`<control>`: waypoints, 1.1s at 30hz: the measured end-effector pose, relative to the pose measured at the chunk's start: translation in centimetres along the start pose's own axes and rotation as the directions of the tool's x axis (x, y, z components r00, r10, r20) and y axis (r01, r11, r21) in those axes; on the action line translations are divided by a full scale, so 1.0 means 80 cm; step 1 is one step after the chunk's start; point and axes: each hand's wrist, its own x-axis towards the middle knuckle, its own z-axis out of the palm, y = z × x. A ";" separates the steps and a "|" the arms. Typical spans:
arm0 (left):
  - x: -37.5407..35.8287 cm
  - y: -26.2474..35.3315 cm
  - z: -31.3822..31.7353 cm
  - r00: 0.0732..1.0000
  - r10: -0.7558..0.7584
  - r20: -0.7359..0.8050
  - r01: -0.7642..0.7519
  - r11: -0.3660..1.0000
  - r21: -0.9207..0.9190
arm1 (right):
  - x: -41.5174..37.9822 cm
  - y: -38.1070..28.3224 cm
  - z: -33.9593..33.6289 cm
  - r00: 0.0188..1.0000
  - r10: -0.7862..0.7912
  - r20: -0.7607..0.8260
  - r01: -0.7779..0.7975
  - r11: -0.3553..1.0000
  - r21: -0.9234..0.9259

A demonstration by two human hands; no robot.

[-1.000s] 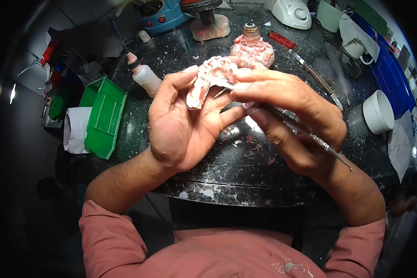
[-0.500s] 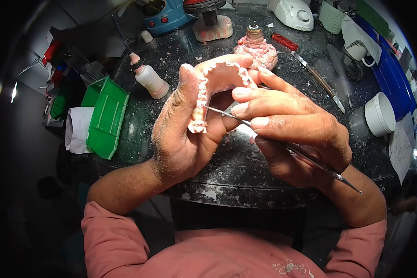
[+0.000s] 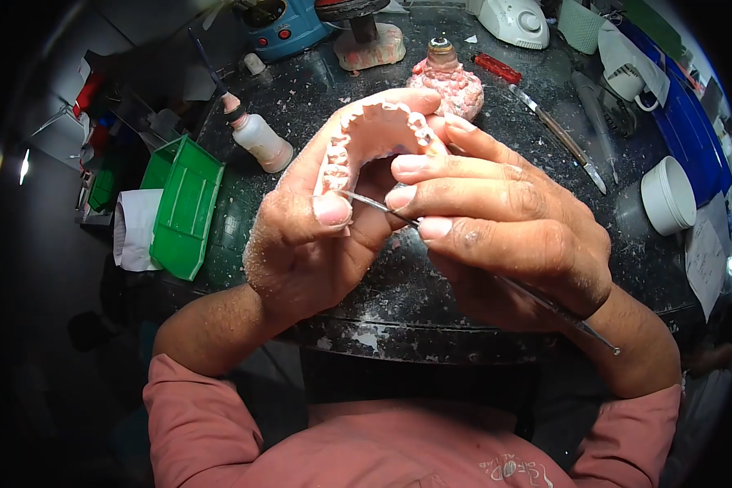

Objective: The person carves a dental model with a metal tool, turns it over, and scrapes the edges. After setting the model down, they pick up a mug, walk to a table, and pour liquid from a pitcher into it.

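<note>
A pink horseshoe-shaped dental model (image 3: 371,134) with a row of teeth is cradled in my left hand (image 3: 301,236). The left thumb now lies over the teeth at the near end of the arch, hiding them. Pinched in my right hand (image 3: 512,228) is a thin metal dental carving tool (image 3: 545,301). Its fine tip touches the model's inner side beside my left thumb, and its other end sticks out below my right palm. My right fingertips lie close to the far side of the arch. Pale dust coats the left palm's edge.
A white dropper bottle (image 3: 262,143) and green bin (image 3: 189,207) stand left. Behind are a lumpy pink-coated burner (image 3: 446,85), a blue machine (image 3: 285,31) and a red-handled tool (image 3: 498,68). A knife (image 3: 559,140) and white tub (image 3: 668,195) are on the right.
My left hand and the dental model have shifted slightly left, and the left thumb has come down over the near teeth. My right hand has moved a little left with the carving tool.
</note>
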 end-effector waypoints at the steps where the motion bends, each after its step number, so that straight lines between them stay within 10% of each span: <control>1: -0.001 0.004 0.005 0.996 -0.021 -0.083 0.033 0.989 0.147 | 0.001 -0.001 0.001 1.000 -0.027 -0.008 0.027 0.999 -0.024; 12: 0.000 0.007 0.009 0.984 -0.036 -0.174 0.058 0.991 0.122 | 0.002 0.000 0.000 0.989 -0.149 0.012 0.150 0.983 -0.104; 27: 0.000 -0.009 -0.013 0.988 0.080 0.130 -0.049 0.973 -0.227 | -0.003 0.013 -0.004 0.984 -0.177 0.026 0.179 0.980 -0.090; 33: 0.005 0.000 0.001 0.982 -0.106 -0.154 0.084 0.986 -0.143 | -0.004 0.014 0.003 0.999 -0.046 -0.026 0.044 0.995 -0.094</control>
